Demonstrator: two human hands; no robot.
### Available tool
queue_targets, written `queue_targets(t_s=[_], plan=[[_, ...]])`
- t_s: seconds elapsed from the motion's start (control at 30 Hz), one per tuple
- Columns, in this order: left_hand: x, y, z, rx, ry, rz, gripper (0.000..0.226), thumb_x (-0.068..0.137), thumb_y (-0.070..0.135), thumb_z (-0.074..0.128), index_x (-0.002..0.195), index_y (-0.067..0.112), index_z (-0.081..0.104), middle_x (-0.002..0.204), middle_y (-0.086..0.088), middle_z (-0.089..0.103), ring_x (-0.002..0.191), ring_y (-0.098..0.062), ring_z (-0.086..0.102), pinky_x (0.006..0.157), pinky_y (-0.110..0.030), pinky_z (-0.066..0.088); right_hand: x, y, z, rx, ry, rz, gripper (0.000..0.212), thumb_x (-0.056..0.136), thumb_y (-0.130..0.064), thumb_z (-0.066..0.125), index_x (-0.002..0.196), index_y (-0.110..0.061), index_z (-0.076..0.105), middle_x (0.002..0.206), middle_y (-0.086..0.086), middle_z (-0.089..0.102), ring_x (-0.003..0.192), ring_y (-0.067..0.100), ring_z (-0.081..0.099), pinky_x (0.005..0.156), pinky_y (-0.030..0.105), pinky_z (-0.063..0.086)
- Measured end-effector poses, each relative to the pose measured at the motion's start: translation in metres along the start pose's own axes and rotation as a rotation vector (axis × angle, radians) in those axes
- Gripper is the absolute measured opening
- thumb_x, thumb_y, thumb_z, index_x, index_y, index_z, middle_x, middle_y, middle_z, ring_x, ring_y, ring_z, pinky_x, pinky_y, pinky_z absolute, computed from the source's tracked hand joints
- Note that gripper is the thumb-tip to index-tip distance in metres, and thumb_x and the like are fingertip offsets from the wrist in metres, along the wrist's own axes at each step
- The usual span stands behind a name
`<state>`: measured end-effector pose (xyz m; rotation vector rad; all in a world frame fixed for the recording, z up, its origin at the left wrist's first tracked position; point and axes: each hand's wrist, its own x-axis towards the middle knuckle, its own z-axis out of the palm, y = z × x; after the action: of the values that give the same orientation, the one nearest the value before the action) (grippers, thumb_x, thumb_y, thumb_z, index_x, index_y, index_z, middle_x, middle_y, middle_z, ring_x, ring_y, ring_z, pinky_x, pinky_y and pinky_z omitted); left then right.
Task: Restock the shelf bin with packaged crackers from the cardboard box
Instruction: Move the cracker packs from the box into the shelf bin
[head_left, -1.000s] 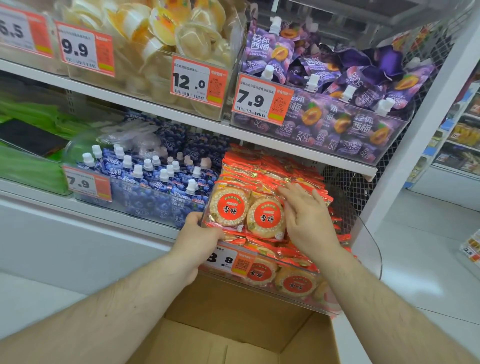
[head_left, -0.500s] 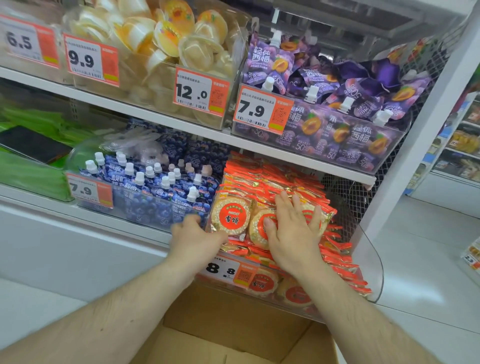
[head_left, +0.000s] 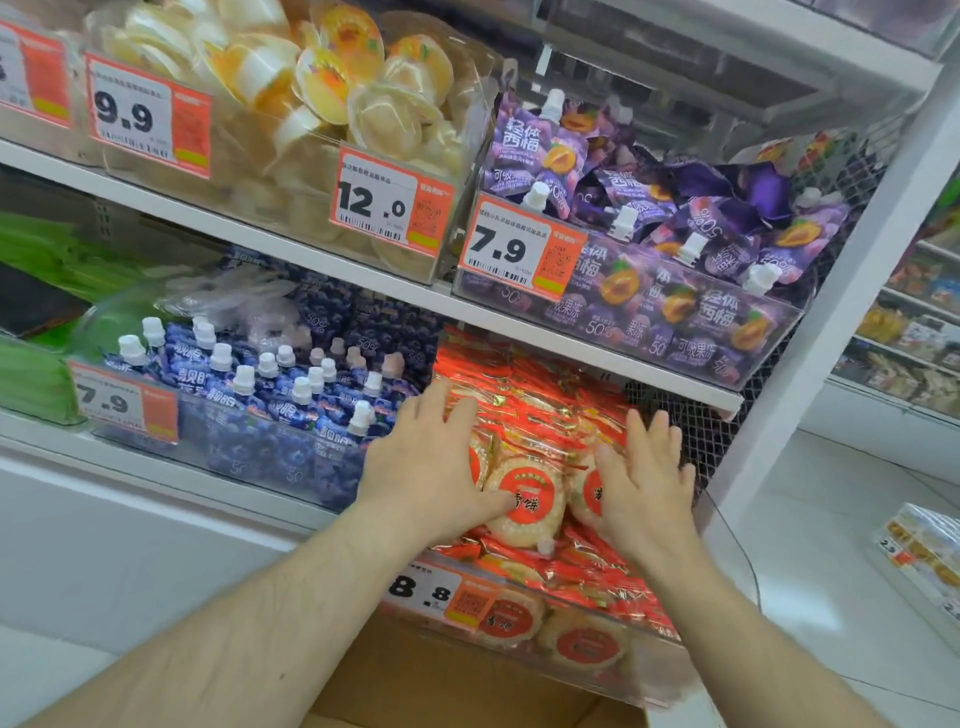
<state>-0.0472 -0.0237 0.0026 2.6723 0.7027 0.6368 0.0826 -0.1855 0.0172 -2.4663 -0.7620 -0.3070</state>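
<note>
Round pale crackers in clear wrappers with red-orange labels (head_left: 527, 501) fill the clear plastic shelf bin (head_left: 660, 670) — heaped to its rim. The left hand (head_left: 431, 467) and right hand (head_left: 641, 486) lie flat on the heap, fingers straight and spread, gripping nothing. Left of the fingers stand blue spouted pouches (head_left: 270, 395); below the wrists, a brown cardboard box (head_left: 415, 691).

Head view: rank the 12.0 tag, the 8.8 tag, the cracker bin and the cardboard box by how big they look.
1. cracker bin
2. cardboard box, though mostly cut off by the frame
3. 12.0 tag
4. 8.8 tag, partly hidden behind an arm, so unsure against the 12.0 tag
</note>
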Motion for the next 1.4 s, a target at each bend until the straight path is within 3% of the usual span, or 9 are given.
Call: queue_targets(t_s=[0.1, 0.37, 0.47, 0.6, 0.73, 0.87, 1.03, 1.23, 1.4], plan=[[0.001, 0.002, -0.001, 0.021, 0.0, 0.005, 0.098, 0.066, 0.079, 0.059, 0.144, 0.032, 0.023, 0.157, 0.007, 0.007, 0.142, -0.022, 0.018, 0.097, -0.046, 0.044, 0.009, 0.009, 0.013, 0.045, -0.176, -0.033, 0.073, 0.097, -0.054, 0.021, 0.156, -0.017, 0.001, 0.163, 0.002, -0.012, 0.148, 0.012, -0.018, 0.118, 0.035, -0.015], [0.002, -0.001, 0.003, 0.022, 0.031, 0.024, 0.098, 0.066, 0.08, 0.059, 0.142, 0.031, 0.024, 0.156, 0.007, 0.009, 0.142, -0.02, 0.019, 0.096, -0.043, 0.045, 0.009, 0.013, -0.002, -0.149, -0.188, -0.232, 0.112, 0.067, -0.089, -0.01, 0.156, -0.023, 0.004, 0.163, -0.005, -0.003, 0.147, 0.006, -0.014, 0.116, 0.035, -0.02], [0.003, -0.002, 0.004, 0.007, 0.055, 0.02, 0.097, 0.064, 0.079, 0.06, 0.14, 0.031, 0.026, 0.155, 0.006, 0.011, 0.14, -0.018, 0.021, 0.096, -0.042, 0.046, 0.018, -0.024, -0.017, -0.226, -0.134, -0.341, 0.097, 0.079, -0.076, -0.002, 0.155, -0.02, 0.016, 0.163, -0.002, 0.007, 0.149, 0.009, -0.006, 0.114, 0.032, -0.02], [0.002, -0.001, 0.005, -0.032, 0.076, 0.006, 0.093, 0.061, 0.078, 0.063, 0.135, 0.031, 0.031, 0.15, 0.006, 0.012, 0.133, -0.019, 0.032, 0.091, -0.041, 0.047, 0.041, -0.09, -0.001, -0.045, -0.456, -0.429, 0.073, 0.096, -0.059, 0.009, 0.155, -0.017, 0.016, 0.163, -0.001, 0.01, 0.15, 0.009, 0.001, 0.12, 0.03, -0.011], [0.001, -0.002, 0.005, -0.066, 0.087, -0.014, 0.104, 0.059, 0.076, 0.067, 0.142, 0.03, 0.023, 0.141, 0.004, 0.015, 0.124, -0.019, 0.039, 0.086, -0.04, 0.05, 0.056, -0.117, 0.018, -0.108, -0.711, -0.312, 0.086, 0.091, -0.069, 0.002, 0.145, -0.015, 0.043, 0.118, -0.008, 0.052, 0.118, 0.011, 0.036, 0.118, 0.039, 0.018], [0.002, -0.002, 0.005, -0.018, 0.081, 0.001, 0.089, 0.061, 0.078, 0.063, 0.128, 0.028, 0.035, 0.143, 0.003, 0.015, 0.127, -0.02, 0.036, 0.087, -0.04, 0.049, 0.069, -0.133, 0.013, -0.066, -0.563, -0.225, 0.086, 0.089, -0.072, 0.003, 0.147, -0.021, 0.042, 0.154, 0.006, 0.039, 0.141, 0.024, 0.035, 0.113, 0.035, 0.023], [0.003, -0.002, 0.005, -0.011, 0.055, -0.01, 0.084, 0.062, 0.078, 0.063, 0.124, 0.027, 0.036, 0.146, 0.006, 0.013, 0.13, -0.019, 0.032, 0.089, -0.039, 0.049, 0.075, -0.145, 0.026, -0.163, -0.701, -0.182, 0.085, 0.093, -0.069, 0.002, 0.139, -0.018, 0.053, 0.151, 0.008, 0.042, 0.139, 0.024, 0.037, 0.112, 0.035, 0.023], [0.004, -0.002, 0.006, 0.008, 0.05, -0.008, 0.09, 0.063, 0.079, 0.061, 0.131, 0.028, 0.033, 0.15, 0.007, 0.01, 0.135, -0.018, 0.027, 0.093, -0.039, 0.046, 0.094, -0.111, 0.014, -0.093, -0.517, -0.041, 0.093, 0.086, -0.078, 0.004, 0.149, -0.019, 0.038, 0.155, 0.01, 0.035, 0.142, 0.028, 0.033, 0.115, 0.041, 0.023], [0.004, -0.001, 0.004, 0.02, 0.039, -0.02, 0.09, 0.062, 0.08, 0.062, 0.13, 0.028, 0.035, 0.148, 0.005, 0.012, 0.134, -0.018, 0.029, 0.092, -0.039, 0.046, 0.091, -0.101, 0.011, 0.0, -0.657, 0.056, 0.087, 0.086, -0.08, 0.011, 0.153, -0.026, 0.028, 0.162, 0.0, 0.02, 0.147, 0.021, 0.022, 0.12, 0.041, 0.014]])
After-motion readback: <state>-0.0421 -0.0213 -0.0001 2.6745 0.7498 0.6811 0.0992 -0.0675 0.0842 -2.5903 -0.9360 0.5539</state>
